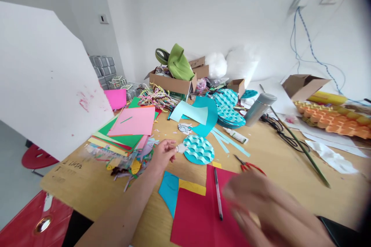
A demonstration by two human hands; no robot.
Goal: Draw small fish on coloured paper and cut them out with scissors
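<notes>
My left hand (164, 153) pinches a small white paper cut-out (181, 148) between thumb and fingers. The cut-out reaches the left edge of a round turquoise disc (199, 149) covered with pale wavy paper strips. Just behind it lies another white cut-out with drawn lines (184, 128). At lower right, my right hand (255, 200) is raised close to the camera above red paper (194, 216). Motion smears its bent fingers, so whether they hold anything is unclear. A pen (218, 195) lies on the red paper, left of that hand. Scissors with red handles (249, 166) rest behind it.
Left of my forearm are stacked coloured sheets (133, 121) and paper scraps. Behind the disc are turquoise paper (210, 115), wavy discs (227, 104), a glue bottle (236, 135) and a grey flask (260, 109). A long green stick (301, 148) and orange egg tray (333, 121) lie right.
</notes>
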